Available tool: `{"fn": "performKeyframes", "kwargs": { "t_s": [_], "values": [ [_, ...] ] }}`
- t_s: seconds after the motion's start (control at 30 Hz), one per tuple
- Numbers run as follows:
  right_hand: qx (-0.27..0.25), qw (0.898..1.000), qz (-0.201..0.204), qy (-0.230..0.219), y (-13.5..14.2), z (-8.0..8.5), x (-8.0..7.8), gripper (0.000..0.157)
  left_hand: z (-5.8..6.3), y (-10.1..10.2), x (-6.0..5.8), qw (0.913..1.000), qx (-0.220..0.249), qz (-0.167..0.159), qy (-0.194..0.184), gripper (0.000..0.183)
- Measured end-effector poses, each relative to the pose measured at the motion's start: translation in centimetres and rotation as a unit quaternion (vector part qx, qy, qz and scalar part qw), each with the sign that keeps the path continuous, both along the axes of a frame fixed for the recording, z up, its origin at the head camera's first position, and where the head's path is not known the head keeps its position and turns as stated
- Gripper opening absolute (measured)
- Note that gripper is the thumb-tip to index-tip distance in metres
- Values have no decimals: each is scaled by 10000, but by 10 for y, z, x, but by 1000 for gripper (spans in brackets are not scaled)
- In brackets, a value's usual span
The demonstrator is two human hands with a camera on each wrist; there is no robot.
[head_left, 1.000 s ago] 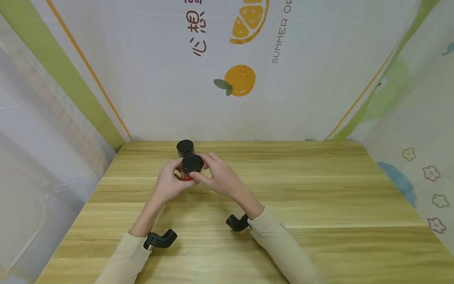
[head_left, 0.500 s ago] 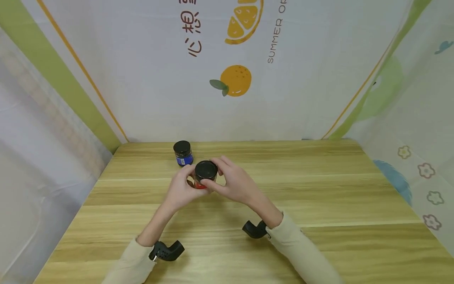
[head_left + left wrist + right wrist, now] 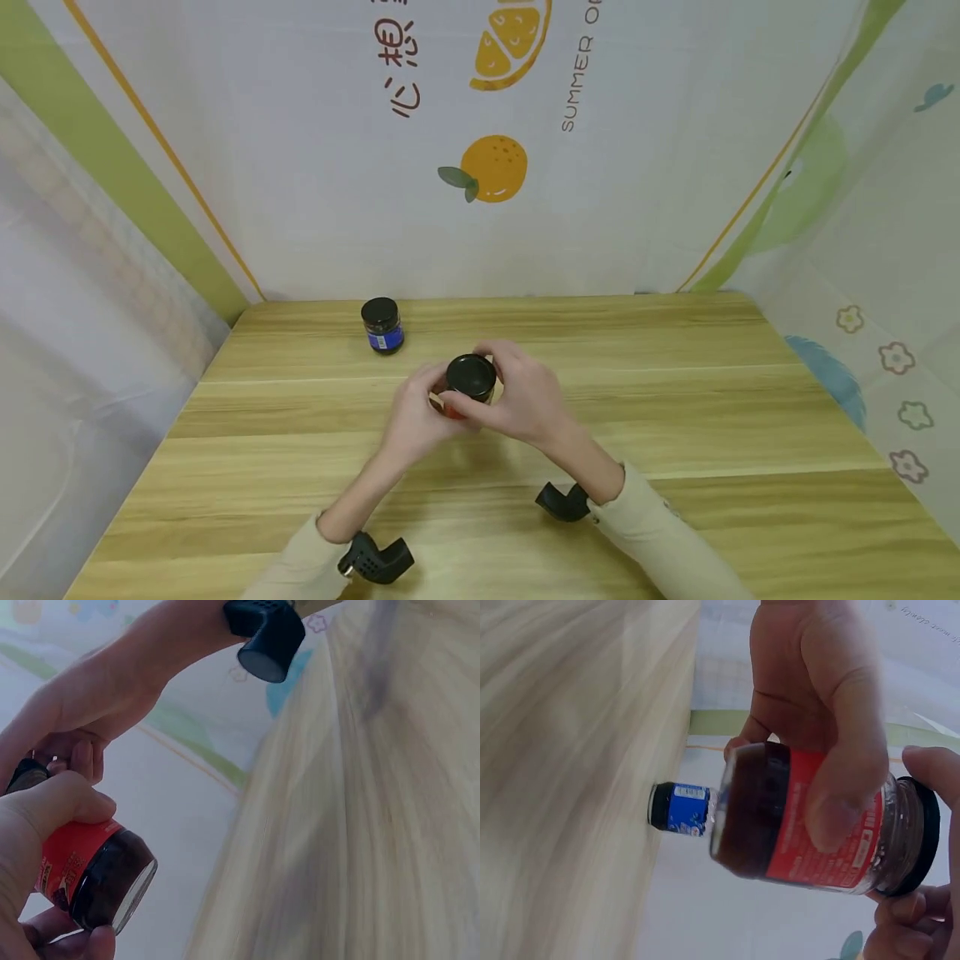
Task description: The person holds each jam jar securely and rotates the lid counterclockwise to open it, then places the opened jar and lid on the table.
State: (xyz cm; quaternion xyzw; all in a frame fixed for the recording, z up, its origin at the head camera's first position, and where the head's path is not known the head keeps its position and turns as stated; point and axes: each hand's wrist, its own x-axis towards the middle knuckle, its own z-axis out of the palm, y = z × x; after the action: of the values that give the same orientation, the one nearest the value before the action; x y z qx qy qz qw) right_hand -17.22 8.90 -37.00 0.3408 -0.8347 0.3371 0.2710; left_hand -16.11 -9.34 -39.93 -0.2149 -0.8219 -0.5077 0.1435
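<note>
A glass jar [image 3: 754, 814] with a red label, dark contents and a black lid [image 3: 471, 376] is held up over the table between both hands. My left hand [image 3: 422, 421] grips the jar's body, its thumb lying across the red label in the left wrist view. At the top, the fingers and thumb of my right hand [image 3: 525, 396] curl round the lid's edge. Beyond the hands, a second jar [image 3: 382, 327] with a blue label and black lid stands upright on the table, apart from both hands.
The wooden table [image 3: 712, 400] stretches out to the right of the hands. A white curtain [image 3: 337, 208] with orange prints hangs along its back edge. Black wrist cameras [image 3: 378, 559] sit at both cuffs.
Both hands have carried the red-labelled jar rightward and nearer the body, away from the blue-labelled jar. That jar, partly hidden before, now shows its label. The grip looks the same.
</note>
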Motion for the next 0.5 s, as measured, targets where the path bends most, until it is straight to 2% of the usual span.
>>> {"fn": "performKeyframes", "kwargs": {
  "t_s": [0.13, 0.33, 0.5],
  "values": [
    [23, 9997, -141, 190, 8, 3, 2, 52, 2, 11, 3, 9998, -60, -89, 148, 51],
    [179, 9988, -154, 417, 19, 4, 3, 48, 4, 17, 3, 9989, -34, -475, 4, 50],
    [232, 9988, -55, 438, 22, 3, 4, 49, 2, 16, 3, 9969, 28, -782, -29, 46]
  ]
}}
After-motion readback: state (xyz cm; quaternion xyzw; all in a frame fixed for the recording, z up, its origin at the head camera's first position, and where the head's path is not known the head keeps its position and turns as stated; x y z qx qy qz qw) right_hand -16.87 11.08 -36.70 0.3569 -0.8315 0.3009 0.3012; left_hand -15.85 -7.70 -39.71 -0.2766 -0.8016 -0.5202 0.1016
